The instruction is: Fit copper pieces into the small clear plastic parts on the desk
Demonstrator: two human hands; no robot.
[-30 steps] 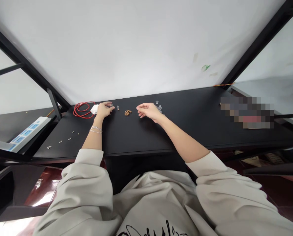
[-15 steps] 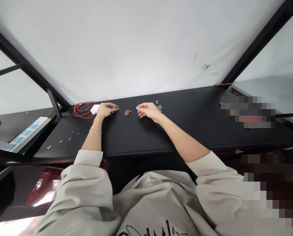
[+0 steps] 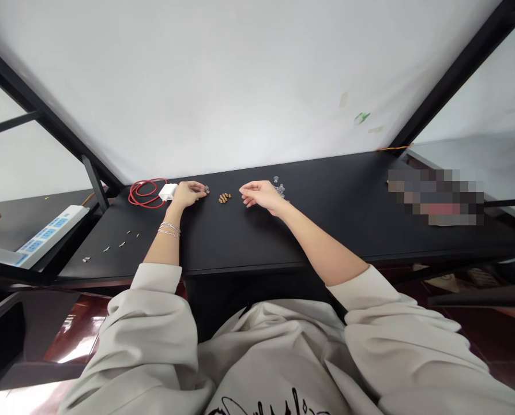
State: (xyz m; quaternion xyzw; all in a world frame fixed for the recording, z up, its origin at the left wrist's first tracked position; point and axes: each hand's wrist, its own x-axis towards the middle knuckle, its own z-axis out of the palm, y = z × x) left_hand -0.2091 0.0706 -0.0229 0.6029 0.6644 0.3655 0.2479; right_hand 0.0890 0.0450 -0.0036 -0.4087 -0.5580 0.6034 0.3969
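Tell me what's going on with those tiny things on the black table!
Someone's left hand has its fingertips at a small clear piece. The right hand is pinched beside more clear pieces; whether it holds anything is too small to tell. Little brown beads sit clustered between the hands on the table.

Head view: from wearer's head, facing forward and steeply down over black table toward white wall.
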